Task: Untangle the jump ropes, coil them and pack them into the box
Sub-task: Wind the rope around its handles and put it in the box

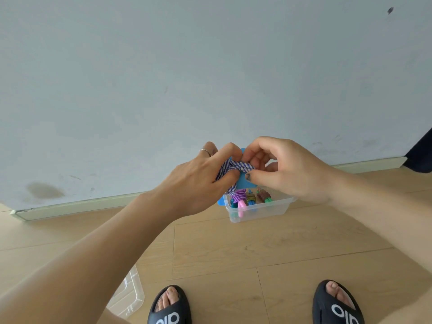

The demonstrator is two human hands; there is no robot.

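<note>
Left hand (201, 176) and right hand (280, 169): both grips pinching striped rope (230, 168) with blue handle (243, 181); box (259, 208) at 6 o'clock.

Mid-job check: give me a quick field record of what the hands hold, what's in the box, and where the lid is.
left hand: grips the striped rope
right hand: pinches the same rope beside its blue handle
rope position: held in the air above the box
box: clear, on the floor by the wall
box contents: several coiled ropes with coloured handles; exact count unclear
lid: clear, on the floor, near the left sandal
</note>
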